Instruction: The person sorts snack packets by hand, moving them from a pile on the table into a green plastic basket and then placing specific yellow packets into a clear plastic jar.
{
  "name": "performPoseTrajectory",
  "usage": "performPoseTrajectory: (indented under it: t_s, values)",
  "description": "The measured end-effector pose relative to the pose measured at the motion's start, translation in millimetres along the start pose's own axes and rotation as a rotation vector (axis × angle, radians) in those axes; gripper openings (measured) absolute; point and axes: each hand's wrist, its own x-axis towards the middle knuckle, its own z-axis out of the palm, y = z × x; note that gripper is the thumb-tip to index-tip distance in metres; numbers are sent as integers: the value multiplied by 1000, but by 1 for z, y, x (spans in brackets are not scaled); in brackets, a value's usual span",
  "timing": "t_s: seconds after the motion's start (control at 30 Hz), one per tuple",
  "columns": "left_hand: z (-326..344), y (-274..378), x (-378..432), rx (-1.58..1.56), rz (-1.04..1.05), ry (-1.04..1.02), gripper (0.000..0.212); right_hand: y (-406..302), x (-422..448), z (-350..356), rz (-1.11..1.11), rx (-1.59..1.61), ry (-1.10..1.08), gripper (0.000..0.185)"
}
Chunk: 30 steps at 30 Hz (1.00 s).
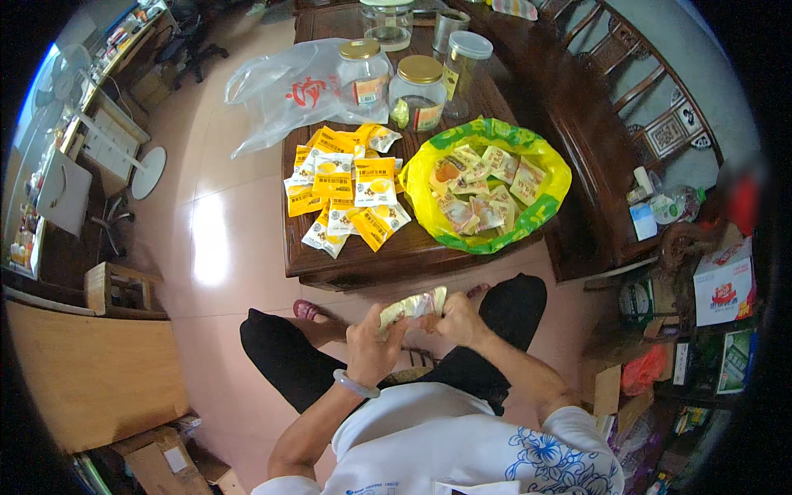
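Above my lap, a pale gold printed packet point(413, 307) is held between both hands. My left hand point(373, 346) grips its left end, with a pale bangle point(356, 383) on that wrist. Fingers of my right hand point(461, 323) pinch the right end. Whether the packet is torn cannot be made out. In front of me, a yellow and green plastic bag point(427, 219) stands with its rim rolled down, and similar pale packets point(489, 179) lie inside. To its left is a loose pile of yellow and white sachets point(343, 185).
The dark wooden table point(383, 275) also bears two gold-lidded jars point(418, 93), a tall clear canister point(468, 68), a larger clear jar point(387, 25), a metal cup point(450, 31) and a clear plastic bag point(278, 93). A carved wooden bench point(588, 154) stands at the right.
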Motion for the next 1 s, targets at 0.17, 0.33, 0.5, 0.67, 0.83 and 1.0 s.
performPoseTrajectory:
  t_s: [0.17,0.33,0.5,0.67,0.83,1.0]
  values:
    - [-21,1,10,-816,-377,-299,16,-16,-14,-8,-205,30,-85,31]
    - [-24,9,14,-956,-509,-276,15,-42,-9,-14,177,481,-212,21]
    - [-22,15,15,-613,-302,-259,15,-17,-9,-8,-47,311,-106,22]
    - [-17,7,21,-621,-273,-198,17,-38,-17,-6,-131,241,-116,29]
    - [-27,8,19,-540,-227,-421,18,-8,-8,-15,89,401,-243,27]
    - [-31,3,29,-526,-245,-416,22,-40,-21,-11,-131,66,-135,34]
